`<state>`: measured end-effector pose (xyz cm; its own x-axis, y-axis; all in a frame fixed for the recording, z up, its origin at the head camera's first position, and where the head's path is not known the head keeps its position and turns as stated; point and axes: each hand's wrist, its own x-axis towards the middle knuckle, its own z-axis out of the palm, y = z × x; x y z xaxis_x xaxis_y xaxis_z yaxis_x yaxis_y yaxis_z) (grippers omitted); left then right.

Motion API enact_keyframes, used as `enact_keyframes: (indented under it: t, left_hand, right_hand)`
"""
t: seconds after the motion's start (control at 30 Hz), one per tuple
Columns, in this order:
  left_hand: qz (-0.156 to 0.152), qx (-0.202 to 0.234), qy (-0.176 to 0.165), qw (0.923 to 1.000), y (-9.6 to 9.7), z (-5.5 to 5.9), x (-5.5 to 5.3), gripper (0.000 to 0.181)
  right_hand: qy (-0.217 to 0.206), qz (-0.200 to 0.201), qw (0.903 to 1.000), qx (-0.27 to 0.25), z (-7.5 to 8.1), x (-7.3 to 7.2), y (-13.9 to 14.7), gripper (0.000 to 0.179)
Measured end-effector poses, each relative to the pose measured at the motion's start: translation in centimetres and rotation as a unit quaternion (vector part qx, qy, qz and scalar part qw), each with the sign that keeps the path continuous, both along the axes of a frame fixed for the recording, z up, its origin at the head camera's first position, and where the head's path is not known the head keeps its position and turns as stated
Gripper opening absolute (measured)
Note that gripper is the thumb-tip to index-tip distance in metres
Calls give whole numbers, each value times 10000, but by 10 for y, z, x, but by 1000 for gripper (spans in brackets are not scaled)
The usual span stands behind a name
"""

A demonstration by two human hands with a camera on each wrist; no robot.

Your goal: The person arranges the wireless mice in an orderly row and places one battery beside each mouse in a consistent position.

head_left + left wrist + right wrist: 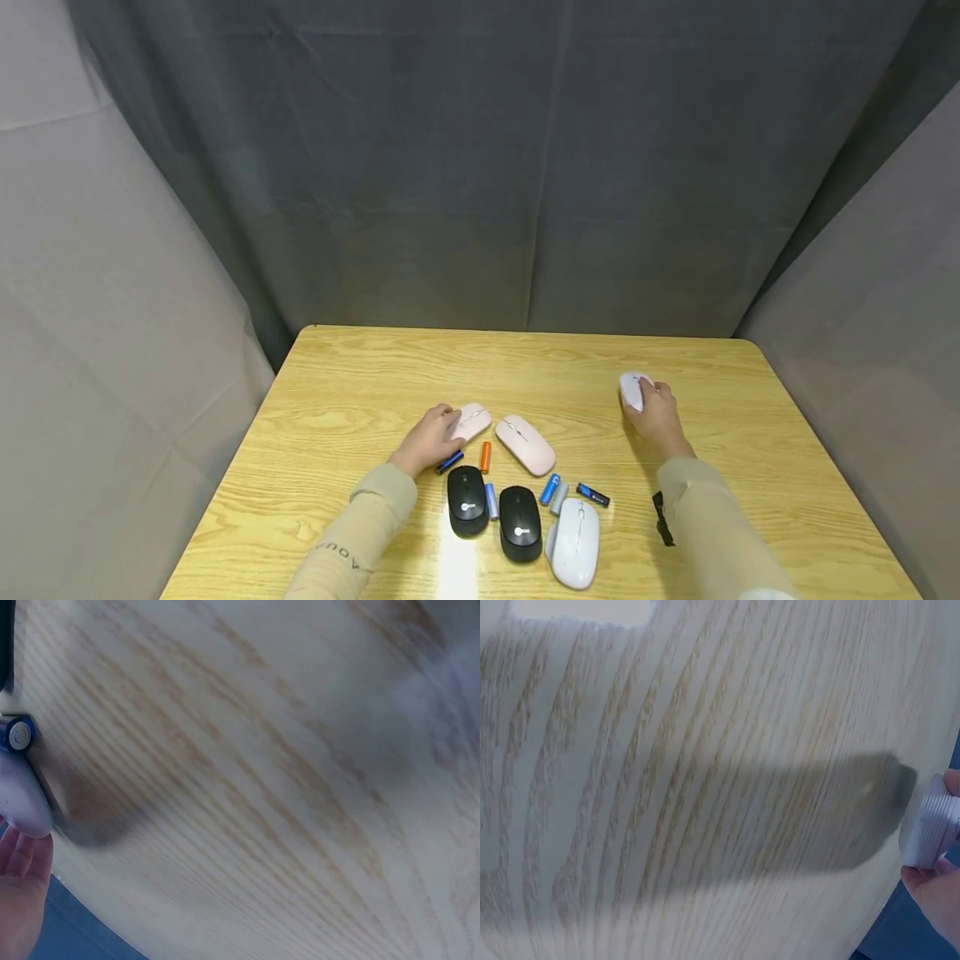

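Note:
My left hand (432, 437) grips a pale pink computer mouse (471, 422), fingers over its far side and thumb along its near side. In the left wrist view, that mouse (22, 796) sits at the left edge beside the end of a dark blue battery (18, 735). Far to the right, my right hand (658, 419) holds a white computer mouse (633, 390) between thumb and fingers. The right wrist view shows this mouse's ribbed side (928, 829), with a shadow on the table beside it. Right of the left hand lies another pale pink mouse (526, 446).
Two black mice (467, 502) and a white mouse (577, 543) lie near the front middle of the wooden table (360, 367). Among them are an orange battery (486, 457), a dark blue battery (593, 495) and several other blue ones. Grey curtains (420, 167) enclose the back and sides.

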<state>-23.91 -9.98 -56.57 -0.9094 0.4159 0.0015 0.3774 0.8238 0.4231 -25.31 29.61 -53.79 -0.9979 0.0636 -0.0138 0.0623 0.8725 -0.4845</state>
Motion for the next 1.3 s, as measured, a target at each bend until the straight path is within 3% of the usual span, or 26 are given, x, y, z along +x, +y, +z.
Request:
enact_keyframes:
  t: [0.53, 1.3]
  left_hand:
    - [-11, 135, 21, 9999, -2, 1, 4, 55]
    - [80, 113, -21, 9999, 3, 3, 5, 54]
  right_hand:
    - [-375, -64, 9993, 29, -19, 7, 6, 65]
    - [-721, -310, 9965, -278, -23, 11, 6, 65]
